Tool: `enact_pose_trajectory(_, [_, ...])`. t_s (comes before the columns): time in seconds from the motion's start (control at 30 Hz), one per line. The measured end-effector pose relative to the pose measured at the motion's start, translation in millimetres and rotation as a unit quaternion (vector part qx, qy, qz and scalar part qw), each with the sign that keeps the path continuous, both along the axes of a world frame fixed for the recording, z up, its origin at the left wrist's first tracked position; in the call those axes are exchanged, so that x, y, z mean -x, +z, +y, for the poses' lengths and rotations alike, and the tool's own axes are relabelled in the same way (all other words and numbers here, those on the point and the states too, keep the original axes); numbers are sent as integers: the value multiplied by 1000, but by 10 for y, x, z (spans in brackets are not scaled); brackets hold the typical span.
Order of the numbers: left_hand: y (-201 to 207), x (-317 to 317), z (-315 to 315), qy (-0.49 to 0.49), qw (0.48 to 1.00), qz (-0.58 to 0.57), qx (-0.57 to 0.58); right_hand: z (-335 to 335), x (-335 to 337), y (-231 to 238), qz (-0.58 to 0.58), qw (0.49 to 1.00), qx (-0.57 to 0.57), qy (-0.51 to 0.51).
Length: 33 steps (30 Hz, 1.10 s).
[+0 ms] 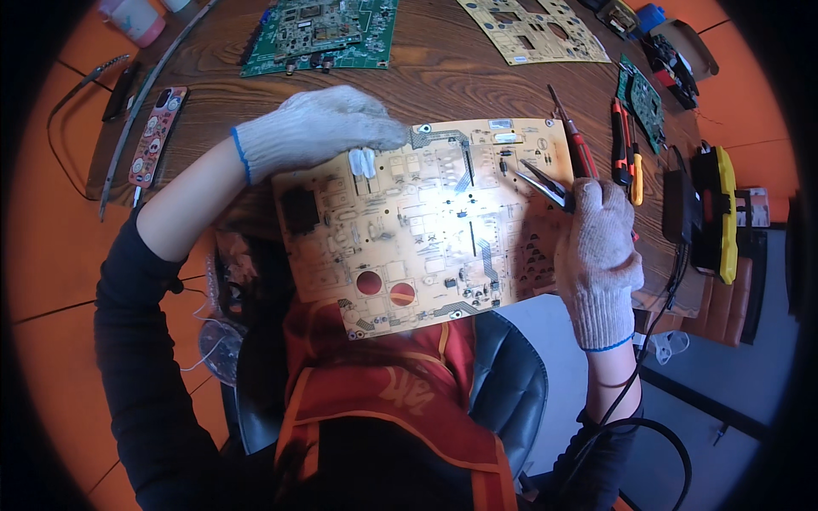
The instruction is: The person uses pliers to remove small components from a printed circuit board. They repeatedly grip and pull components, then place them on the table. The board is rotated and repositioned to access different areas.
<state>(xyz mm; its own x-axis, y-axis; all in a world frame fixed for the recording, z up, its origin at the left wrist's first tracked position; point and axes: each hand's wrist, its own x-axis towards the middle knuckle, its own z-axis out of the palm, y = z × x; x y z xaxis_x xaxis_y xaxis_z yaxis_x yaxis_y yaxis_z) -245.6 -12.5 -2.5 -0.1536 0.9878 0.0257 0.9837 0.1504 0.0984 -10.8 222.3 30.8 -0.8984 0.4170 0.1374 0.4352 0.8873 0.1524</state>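
Note:
A tan circuit board [417, 238] slants over the table's near edge and my lap, a bright glare on its middle. My left hand [332, 123], in a white knitted glove with a blue cuff, is closed on the board's far left edge; some fingertips are hidden. Beside its fingers a pale, two-lobed piece [362, 162] shows on the board. Also gloved, my right hand [599, 243] grips needle-nose pliers [545, 185] at the board's right edge. Their jaws are slightly apart and point left over the board. Two round holes pierce the board's near left part.
Past my right hand lie a red-handled screwdriver [579, 145], red-and-black hand tools [620, 145] and a small green circuit board [643, 102]. Green boards [324, 38] and another tan board [545, 30] occupy the table's far side. A phone in a patterned case [158, 136] lies left.

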Motion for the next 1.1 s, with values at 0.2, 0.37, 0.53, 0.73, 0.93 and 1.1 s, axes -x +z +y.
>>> enact_pose_trajectory(0.2, [213,-219,51,296,870,-393,35,2,59,21,38,999,-11,-8])
enact_pose_trajectory(0.37, [416,-216,7,277,904,-319,65,11,-34,105,59,998,-36,9])
enact_pose_trajectory(0.53, [388,-98,79,201,977,-72,3,2,-64,54,42,999,-8,26])
enact_pose_trajectory(0.73, [381,-35,155,187,982,-37,11,160,94,19,58,989,-117,66])
enact_pose_trajectory(0.93, [537,-53,172,187,982,-12,30,239,226,46,65,971,-193,123])
enact_pose_trajectory(1.1, [826,-185,116,184,983,8,10,178,167,247,52,958,-263,100])
